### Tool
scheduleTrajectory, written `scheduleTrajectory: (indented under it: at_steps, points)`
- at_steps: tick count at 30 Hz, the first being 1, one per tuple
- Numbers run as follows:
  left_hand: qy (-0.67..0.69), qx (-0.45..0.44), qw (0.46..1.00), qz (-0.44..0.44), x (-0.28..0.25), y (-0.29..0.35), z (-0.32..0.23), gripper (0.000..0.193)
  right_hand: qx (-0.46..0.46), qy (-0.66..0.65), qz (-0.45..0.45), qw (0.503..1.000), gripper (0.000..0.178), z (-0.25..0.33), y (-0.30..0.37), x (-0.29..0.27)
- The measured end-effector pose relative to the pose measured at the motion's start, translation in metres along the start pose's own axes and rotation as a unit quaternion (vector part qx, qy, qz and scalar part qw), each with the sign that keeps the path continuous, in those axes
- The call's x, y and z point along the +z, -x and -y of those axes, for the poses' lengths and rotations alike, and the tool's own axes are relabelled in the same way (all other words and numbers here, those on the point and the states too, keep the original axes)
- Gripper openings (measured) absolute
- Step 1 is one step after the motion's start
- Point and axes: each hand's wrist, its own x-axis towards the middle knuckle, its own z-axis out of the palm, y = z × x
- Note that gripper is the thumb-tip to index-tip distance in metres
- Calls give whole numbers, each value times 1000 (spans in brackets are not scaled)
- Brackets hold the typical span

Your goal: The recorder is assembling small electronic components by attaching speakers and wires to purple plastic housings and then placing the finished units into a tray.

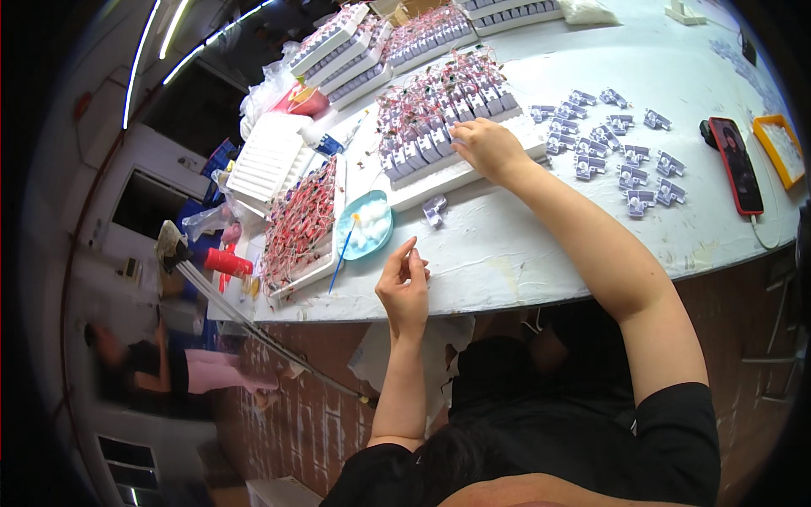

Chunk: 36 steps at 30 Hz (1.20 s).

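My right hand [490, 150] reaches over a white foam tray [414, 196] packed with rows of grey plastic housings [414, 152] with thin red wires. Its fingers are bent together at the near row, their tips against the housings; whatever they grip is hidden. Closer to the table's front edge, my left hand [404, 287] is raised with loosely bent fingers, thumb and forefinger slightly apart, and nothing visible between them. A single grey housing [434, 209] lies between that hand and the tray. Several loose grey housings [591, 145] are spread right of the tray.
On the left are a blue dish of white cotton balls [372, 226], a blue brush [340, 262] and a tray of red-wired parts [296, 224]. Stacked filled trays [342, 55] stand behind. A phone [737, 165] and yellow bin [779, 150] sit far right. Another person [169, 363] is left.
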Motion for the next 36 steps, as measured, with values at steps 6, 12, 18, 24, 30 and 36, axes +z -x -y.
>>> scheduleTrajectory:
  at_steps: [6,12,18,24,30,36]
  points:
    - [-9,-8,1000,6,1,0,-1,24,-9,3,-29,1000,25,-4,1,3]
    - [-11,-4,1000,-2,2,-2,1,23,-14,-12,-23,1000,25,-6,-1,2]
    - [-27,33,999,2,0,-5,10,23,-9,-20,-18,1000,26,-8,-3,5]
    - [-20,81,996,-29,3,-4,6,20,-11,-37,-20,999,25,-11,1,-2]
    - [-30,86,995,-32,-3,0,3,22,-17,-34,-10,999,27,-10,0,4]
    - [-26,91,995,-31,-2,-2,3,20,-11,-30,-15,999,27,-10,-2,4]
